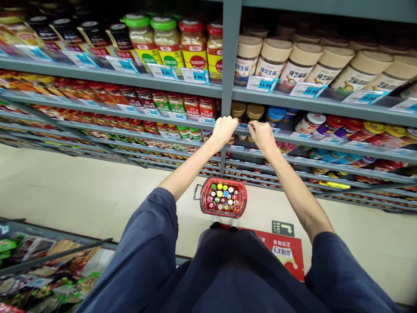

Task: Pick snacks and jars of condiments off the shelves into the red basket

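Note:
Both arms reach forward to the shelf edge beside the grey upright post [230, 65]. My left hand [224, 130] is closed in front of the post, its fingertips turned away from view. Just to the right, my right hand [261, 134] is closed with thumb and fingers pressed together at the price label strip [243, 126]. Whatever either hand pinches, if anything, is hidden or too small to name. Gold-lidded jars [255, 112] stand right behind the hands, with a blue-lidded jar [276, 114] to their right.
A red shopping basket [245, 191] filled with several lidded jars rests on the floor before my feet. Peanut and sesame paste jars [298, 65] line the upper right shelf. Green-lidded jars [166, 41] stand upper left. Packaged goods [48, 274] lie on a rack at lower left.

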`<state>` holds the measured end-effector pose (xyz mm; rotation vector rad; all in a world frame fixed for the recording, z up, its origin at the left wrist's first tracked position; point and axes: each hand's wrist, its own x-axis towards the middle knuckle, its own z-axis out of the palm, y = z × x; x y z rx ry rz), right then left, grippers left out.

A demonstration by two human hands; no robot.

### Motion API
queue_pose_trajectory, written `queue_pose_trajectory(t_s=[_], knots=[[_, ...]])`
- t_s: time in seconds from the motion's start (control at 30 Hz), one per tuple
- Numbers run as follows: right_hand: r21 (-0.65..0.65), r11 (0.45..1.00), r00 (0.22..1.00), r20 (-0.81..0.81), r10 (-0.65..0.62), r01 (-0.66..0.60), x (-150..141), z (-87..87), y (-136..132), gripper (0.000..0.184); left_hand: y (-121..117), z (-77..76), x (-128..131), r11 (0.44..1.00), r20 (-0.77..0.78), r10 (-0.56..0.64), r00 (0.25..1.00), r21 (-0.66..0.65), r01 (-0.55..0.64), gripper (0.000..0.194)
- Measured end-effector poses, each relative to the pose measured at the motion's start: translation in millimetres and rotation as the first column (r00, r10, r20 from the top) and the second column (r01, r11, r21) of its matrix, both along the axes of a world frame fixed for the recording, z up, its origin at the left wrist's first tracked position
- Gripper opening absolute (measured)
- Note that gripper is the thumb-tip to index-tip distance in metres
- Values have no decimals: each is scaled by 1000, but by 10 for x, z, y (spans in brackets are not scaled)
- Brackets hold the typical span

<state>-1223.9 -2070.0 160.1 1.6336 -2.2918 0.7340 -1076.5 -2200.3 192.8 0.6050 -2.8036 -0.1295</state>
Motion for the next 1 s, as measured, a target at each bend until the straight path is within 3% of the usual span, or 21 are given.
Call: queue_pose_trajectory(t_s=[0.13, 0.27, 0.53, 0.67, 1.0], knots=[[-175, 984, 1000, -14, -12, 9, -17, 152, 118, 41, 32, 149, 55, 975, -43, -113, 993, -198, 103, 45], [-84, 996, 987, -154, -45, 32, -77, 304, 74, 39, 60, 275, -63, 932, 20, -218, 976, -293, 214, 52], [43, 999, 994, -110, 16, -11, -277, 380, 14, 36, -51, 286, -228, 976, -11, -142, 990, -169, 138, 40], [49, 998, 994, -100, 33, -28, -350, 373, 57, 36, -105, 290, -204, 958, 10, -182, 983, -224, 180, 45], [28, 999, 995, -93, 26, -24, -357, 324, 48, 39, -47, 296, -238, 949, 56, -144, 988, -277, 154, 48]])
